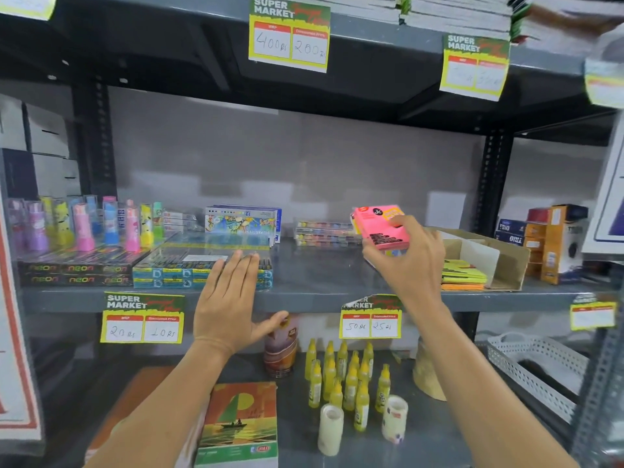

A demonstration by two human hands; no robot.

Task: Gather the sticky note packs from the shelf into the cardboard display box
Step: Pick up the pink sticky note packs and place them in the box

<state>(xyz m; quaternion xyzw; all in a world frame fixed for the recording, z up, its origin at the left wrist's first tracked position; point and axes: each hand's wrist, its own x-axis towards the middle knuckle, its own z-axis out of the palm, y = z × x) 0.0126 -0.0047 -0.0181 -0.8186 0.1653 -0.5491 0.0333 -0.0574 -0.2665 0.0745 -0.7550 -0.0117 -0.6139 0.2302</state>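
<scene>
At a stationery shelf, the left hand (229, 305) hovers flat and empty, fingers spread; to its right, the right hand (408, 261) pinches a pink sticky note pack (381, 228) in the air, short of the cardboard display box (506, 261) just beyond. So light a fingertip hold could let the pack slip before reaching the box.

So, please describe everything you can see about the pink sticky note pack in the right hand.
The pink rectangular sticky note pack looks like a thick pad wrapped in glossy clear film. Its face carries a black round logo, a yellow label and black print too blurred to read. The right hand holds it tilted above the grey shelf, fingers over its right and lower edges, thumb beneath. It hangs just left of the open brown cardboard display box, not yet inside it.
</scene>
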